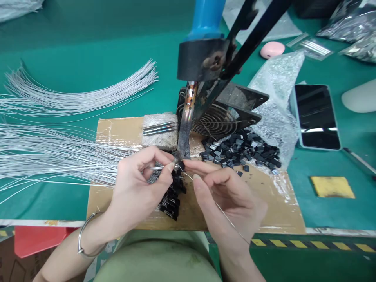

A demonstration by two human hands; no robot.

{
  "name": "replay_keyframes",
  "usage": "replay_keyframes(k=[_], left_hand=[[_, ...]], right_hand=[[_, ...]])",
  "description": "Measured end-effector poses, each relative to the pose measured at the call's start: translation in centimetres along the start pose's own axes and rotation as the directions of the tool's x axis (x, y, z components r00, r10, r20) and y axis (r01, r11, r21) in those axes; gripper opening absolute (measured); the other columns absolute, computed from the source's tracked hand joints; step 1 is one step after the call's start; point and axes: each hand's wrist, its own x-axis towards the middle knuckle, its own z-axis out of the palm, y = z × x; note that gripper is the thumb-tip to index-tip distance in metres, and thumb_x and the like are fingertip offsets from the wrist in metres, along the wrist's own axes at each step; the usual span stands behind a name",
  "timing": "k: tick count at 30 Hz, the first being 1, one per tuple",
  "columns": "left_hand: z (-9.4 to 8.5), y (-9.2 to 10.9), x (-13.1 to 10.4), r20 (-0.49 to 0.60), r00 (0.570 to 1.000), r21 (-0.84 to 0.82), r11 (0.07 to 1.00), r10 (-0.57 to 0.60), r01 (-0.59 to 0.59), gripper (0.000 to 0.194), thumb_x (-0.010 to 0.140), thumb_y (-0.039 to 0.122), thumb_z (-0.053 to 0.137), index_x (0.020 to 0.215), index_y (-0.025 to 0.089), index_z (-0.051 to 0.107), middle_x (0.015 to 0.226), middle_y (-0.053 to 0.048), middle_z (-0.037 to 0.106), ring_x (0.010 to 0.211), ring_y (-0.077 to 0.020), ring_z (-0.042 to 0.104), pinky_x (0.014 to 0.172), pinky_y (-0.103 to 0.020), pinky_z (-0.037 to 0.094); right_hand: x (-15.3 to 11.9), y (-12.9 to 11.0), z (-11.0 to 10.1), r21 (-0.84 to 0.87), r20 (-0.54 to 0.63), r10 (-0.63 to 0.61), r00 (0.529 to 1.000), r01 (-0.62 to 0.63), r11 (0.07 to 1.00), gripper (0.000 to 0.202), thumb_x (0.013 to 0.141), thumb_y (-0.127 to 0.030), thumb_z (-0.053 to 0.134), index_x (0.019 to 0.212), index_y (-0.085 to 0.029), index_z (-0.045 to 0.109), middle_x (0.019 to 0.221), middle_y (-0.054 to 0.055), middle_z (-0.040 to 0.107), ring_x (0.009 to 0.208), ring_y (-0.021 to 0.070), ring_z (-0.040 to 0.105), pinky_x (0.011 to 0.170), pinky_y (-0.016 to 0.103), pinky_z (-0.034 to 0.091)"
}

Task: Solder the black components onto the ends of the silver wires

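Observation:
The soldering iron point(188, 105), blue-handled and clamped in a stand, points down with its tip at my fingertips. My left hand point(143, 184) is closed in a pinch on a thin silvery-white wire point(157, 168), just below the tip. My right hand point(226, 192) is closed on a strand of solder wire point(227, 219), which curves from the tip through the fingers down to the wrist. A small black connector point(181, 165) sits between the two hands' fingertips. Under my left hand lies a bunch of wires ending in black connectors point(173, 199).
Loose black connectors point(241, 149) are heaped on the cardboard point(264, 207), in front of a fan point(217, 121). White wires point(88, 98) spread at left. Metal rods point(158, 128) lie on a wrapped block. At right are a phone point(317, 113) and a yellow sponge point(332, 187).

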Motion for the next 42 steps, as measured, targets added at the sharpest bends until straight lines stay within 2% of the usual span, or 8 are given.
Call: replay_keyframes(k=[7, 17, 24, 32, 42], left_hand=[[-0.03, -0.18, -0.08, 0.006, 1.000, 0.014, 1.000, 0.005, -0.005, 0.011, 0.087, 0.015, 0.070, 0.077, 0.018, 0.067, 0.085, -0.002, 0.075, 0.067, -0.0126, 0.062, 0.055, -0.024, 0.041], [-0.15, -0.32, -0.35, -0.005, 0.999, 0.044, 0.998, 0.045, -0.045, 0.011, 0.086, 0.014, 0.068, 0.076, 0.017, 0.067, 0.084, -0.003, 0.074, 0.070, -0.0139, 0.065, 0.056, -0.025, 0.042], [-0.05, -0.27, -0.20, -0.006, 0.999, 0.041, 0.998, 0.045, -0.044, 0.012, 0.086, 0.014, 0.069, 0.074, 0.017, 0.067, 0.082, -0.003, 0.074, 0.065, -0.0120, 0.061, 0.054, -0.023, 0.042], [-0.10, -0.51, -0.31, 0.001, 0.998, 0.042, 0.997, 0.061, -0.061, 0.011, 0.086, 0.014, 0.068, 0.075, 0.017, 0.068, 0.082, -0.003, 0.074, 0.065, -0.0127, 0.062, 0.053, -0.025, 0.040], [-0.04, -0.42, -0.31, 0.000, 0.998, 0.064, 0.996, 0.068, -0.068, 0.011, 0.087, 0.016, 0.068, 0.076, 0.017, 0.068, 0.084, -0.005, 0.075, 0.066, -0.0133, 0.064, 0.051, -0.025, 0.039]], right_hand=[[0.03, -0.12, 0.01, -0.004, 0.001, -0.001, 1.000, 0.001, 1.000, 0.019, 0.095, -0.009, 0.070, 0.082, -0.023, 0.066, 0.118, 0.004, 0.083, 0.106, 0.0185, 0.080, 0.097, 0.031, 0.063], [-0.06, -0.45, 0.60, 0.013, -0.063, 0.023, 0.998, -0.022, 1.000, 0.020, 0.095, -0.011, 0.071, 0.079, -0.022, 0.066, 0.113, 0.005, 0.084, 0.101, 0.0181, 0.080, 0.092, 0.030, 0.062], [-0.03, 0.03, 0.02, -0.026, 0.007, -0.016, 1.000, 0.016, 1.000, 0.020, 0.094, -0.007, 0.071, 0.082, -0.022, 0.066, 0.117, 0.004, 0.083, 0.107, 0.0176, 0.079, 0.096, 0.030, 0.062], [-0.05, -0.04, 0.06, -0.038, -0.003, -0.017, 1.000, 0.017, 0.999, 0.020, 0.093, -0.007, 0.072, 0.082, -0.022, 0.066, 0.115, 0.003, 0.083, 0.105, 0.0168, 0.079, 0.095, 0.029, 0.062], [-0.22, 0.20, 0.60, 0.007, -0.060, -0.014, 0.998, 0.014, 1.000, 0.018, 0.093, -0.010, 0.073, 0.082, -0.022, 0.067, 0.113, 0.003, 0.084, 0.104, 0.0171, 0.080, 0.095, 0.029, 0.061]])
